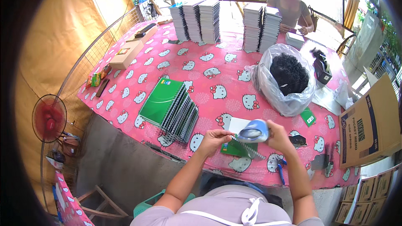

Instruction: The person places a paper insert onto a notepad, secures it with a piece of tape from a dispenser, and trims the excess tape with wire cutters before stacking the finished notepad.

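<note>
- Small green notebook (237, 147): flat on the pink patterned tablecloth (209, 65), wire spiral running diagonally away toward its right.
- Left hand (213, 139) pinches notebook's near edge.
- Right hand (274, 136) wraps glossy blue-grey rounded tool (253, 132) above notebook.

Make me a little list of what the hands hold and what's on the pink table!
left hand: pinching a small green notebook by its wire spine
right hand: gripping a blue-grey tool over the notebook
left of hands: fanned pile of green notebooks
behind: clear bag of black coils
far edge: tall notebook stacks
table: pink cartoon-cat cloth
</note>
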The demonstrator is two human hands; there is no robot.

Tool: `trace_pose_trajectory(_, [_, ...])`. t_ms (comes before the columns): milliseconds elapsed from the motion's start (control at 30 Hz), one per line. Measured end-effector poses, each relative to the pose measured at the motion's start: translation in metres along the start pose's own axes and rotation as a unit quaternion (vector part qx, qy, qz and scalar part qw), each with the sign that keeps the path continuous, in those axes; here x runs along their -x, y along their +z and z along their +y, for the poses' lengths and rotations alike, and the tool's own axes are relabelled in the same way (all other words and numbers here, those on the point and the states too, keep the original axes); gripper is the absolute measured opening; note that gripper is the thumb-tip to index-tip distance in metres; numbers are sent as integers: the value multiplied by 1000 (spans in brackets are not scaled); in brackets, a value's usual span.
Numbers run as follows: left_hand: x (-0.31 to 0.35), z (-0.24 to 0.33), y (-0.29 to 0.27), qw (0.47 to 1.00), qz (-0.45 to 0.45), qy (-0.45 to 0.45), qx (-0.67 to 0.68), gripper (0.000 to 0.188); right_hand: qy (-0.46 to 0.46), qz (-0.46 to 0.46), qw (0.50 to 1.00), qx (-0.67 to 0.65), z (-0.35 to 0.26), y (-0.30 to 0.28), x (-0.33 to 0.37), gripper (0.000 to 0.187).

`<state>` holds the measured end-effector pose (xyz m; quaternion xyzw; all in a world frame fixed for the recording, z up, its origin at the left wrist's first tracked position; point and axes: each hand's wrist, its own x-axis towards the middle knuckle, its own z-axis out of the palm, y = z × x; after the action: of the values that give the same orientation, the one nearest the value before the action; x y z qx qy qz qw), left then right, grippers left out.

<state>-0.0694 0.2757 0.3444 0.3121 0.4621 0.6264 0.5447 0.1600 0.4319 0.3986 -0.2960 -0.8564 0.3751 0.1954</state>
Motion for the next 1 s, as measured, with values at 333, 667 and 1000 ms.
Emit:
trace_pose_trajectory(333, [1, 27, 48, 988, 35, 132, -65, 15, 83, 212, 934, 276, 59, -19, 90, 70])
trace_pose_trajectory(667, [46, 13, 78, 890, 16, 200, -410, 21, 158, 137, 936, 282, 38, 34, 167, 55])
trace_pose_trajectory(1000, [27, -4, 90, 922, 29, 296, -249, 22, 4, 140, 990, -11, -71, 25, 125, 33])
